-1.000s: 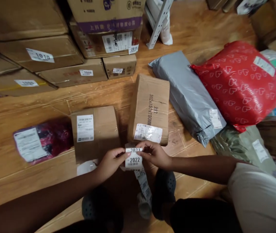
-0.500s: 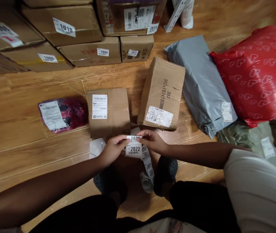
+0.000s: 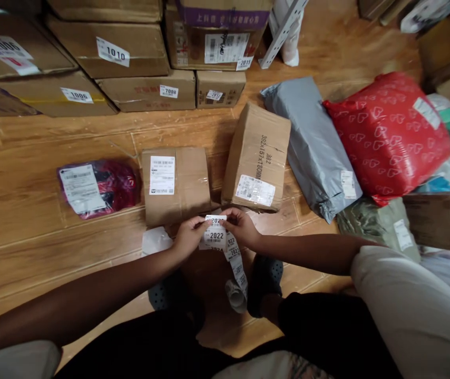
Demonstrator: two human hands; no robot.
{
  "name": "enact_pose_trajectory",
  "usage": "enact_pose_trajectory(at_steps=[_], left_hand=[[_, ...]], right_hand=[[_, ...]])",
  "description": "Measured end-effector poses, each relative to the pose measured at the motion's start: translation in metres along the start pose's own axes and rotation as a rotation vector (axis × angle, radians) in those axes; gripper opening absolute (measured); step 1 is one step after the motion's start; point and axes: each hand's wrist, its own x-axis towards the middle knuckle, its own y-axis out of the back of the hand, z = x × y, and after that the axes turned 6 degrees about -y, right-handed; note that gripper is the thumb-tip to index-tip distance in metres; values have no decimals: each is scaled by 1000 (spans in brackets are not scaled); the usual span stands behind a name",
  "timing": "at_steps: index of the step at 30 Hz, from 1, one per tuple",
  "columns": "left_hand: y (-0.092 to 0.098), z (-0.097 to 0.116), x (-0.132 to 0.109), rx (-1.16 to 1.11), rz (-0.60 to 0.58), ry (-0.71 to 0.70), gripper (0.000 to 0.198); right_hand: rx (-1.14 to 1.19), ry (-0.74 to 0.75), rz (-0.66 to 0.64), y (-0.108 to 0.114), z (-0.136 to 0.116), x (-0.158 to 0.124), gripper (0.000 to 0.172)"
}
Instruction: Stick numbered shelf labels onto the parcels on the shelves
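Observation:
Both my hands pinch a strip of white numbered labels [image 3: 216, 235] whose top sticker reads 2022. My left hand [image 3: 187, 238] grips its left edge and my right hand [image 3: 242, 226] pinches the top right corner. The rest of the strip hangs down in a curl between my feet. Just beyond my hands lie a small cardboard box [image 3: 175, 183] with a white shipping label and a longer cardboard box [image 3: 257, 157] lying at an angle.
A dark red bagged parcel [image 3: 98, 186] lies on the wooden floor at left. A grey mailer bag [image 3: 312, 143], a red heart-patterned bag [image 3: 391, 135] and an olive bag [image 3: 379, 225] sit at right. Numbered cardboard boxes [image 3: 110, 52] are stacked along the back.
The view tilted and shifted a little. My hands stayed on the label strip, with the right fingers working at the top sticker's corner.

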Motion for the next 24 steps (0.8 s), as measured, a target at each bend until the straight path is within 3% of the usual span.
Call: enact_pose_trajectory(at_steps=[5,9,13,16,21,24], left_hand=[[12,-10,4,82,47,-22,44],[23,-17,9,88,-74,-19,43],[29,-25,19,296,-209,-6,38],[31,-24,25,471,-325,-97,31],[44,-22,18,629,-508,-202,33],[57,-30,8,623,-510,-163,36]], right_hand=[[-61,5,200,-29,19,8,23],[15,49,447,-50,46,14,24],[74,121,592,-53,72,12,24],[12,165,722,-41,87,17,26],[-137,241,1135,10,97,47,33],[-131,241,1209,32,100,62,35]])
